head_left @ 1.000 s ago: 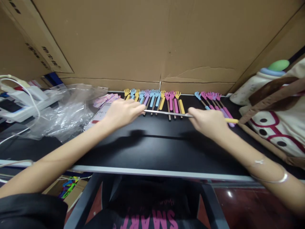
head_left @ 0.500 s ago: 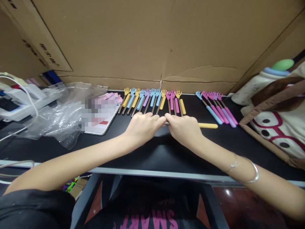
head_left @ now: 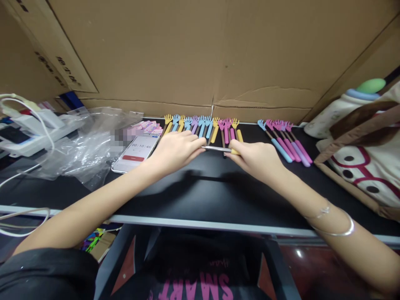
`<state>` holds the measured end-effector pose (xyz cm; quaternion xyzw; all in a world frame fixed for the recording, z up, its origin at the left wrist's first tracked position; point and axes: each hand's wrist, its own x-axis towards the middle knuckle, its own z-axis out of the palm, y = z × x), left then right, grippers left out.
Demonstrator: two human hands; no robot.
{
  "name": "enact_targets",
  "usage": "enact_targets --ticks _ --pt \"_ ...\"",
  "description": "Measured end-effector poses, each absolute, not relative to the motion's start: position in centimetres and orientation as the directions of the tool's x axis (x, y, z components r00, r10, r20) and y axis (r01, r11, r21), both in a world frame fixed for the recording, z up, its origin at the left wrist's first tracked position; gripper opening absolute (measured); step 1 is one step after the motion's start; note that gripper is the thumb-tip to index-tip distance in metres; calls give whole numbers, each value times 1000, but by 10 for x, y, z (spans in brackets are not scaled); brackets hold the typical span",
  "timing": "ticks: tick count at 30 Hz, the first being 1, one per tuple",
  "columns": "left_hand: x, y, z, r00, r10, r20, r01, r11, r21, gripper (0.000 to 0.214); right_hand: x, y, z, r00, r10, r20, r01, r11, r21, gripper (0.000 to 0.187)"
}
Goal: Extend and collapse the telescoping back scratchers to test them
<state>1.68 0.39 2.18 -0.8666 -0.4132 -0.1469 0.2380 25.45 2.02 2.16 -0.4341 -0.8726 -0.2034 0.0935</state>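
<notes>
My left hand (head_left: 175,150) and my right hand (head_left: 254,157) are both closed on one telescopic back scratcher (head_left: 216,148) held level above the black table (head_left: 200,191). A short stretch of its silver rod shows between the hands, and its yellow handle sits inside my right fist. Just behind the hands lies a row of several small hand-shaped scratchers (head_left: 203,127) in yellow, blue, purple and pink. A second group of several (head_left: 283,139), mostly pink with one blue, lies to the right.
A phone (head_left: 136,152) with a timer on its screen lies left of my left hand, beside crumpled clear plastic bags (head_left: 81,141). Cardboard boxes (head_left: 200,54) wall the back. A patterned bag (head_left: 365,166) and a bottle (head_left: 337,110) stand at the right. White devices with cables (head_left: 28,125) sit at far left.
One second ago the rod was stretched long between my hands. I then pushed it short with the hands meeting, and now the hands are a little apart with some rod showing, nearer the row.
</notes>
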Motion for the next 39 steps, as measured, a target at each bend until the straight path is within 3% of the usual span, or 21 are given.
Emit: enact_targets --ticks 7,13,19,23,28,39 --pt "1 8 18 632 681 369 769 -608 -197 26 286 33 20 -679 695 234 728 678 101 31" --pt "-5 11 12 619 727 299 776 -625 -86 23 312 35 9 -656 732 184 729 678 -96 26" --pt "-11 14 7 613 765 200 785 -618 -42 23 324 39 4 -654 748 109 724 662 -194 23" --pt "-16 15 10 623 772 129 777 -629 12 19 324 39 4 -661 748 61 726 657 -202 23" --pt "-21 16 13 643 765 46 757 -643 120 22 321 36 3 -634 769 84 760 639 -115 24" --pt "-30 21 13 672 739 -44 734 -657 171 35 327 41 -3 -719 682 129 677 731 -92 23"
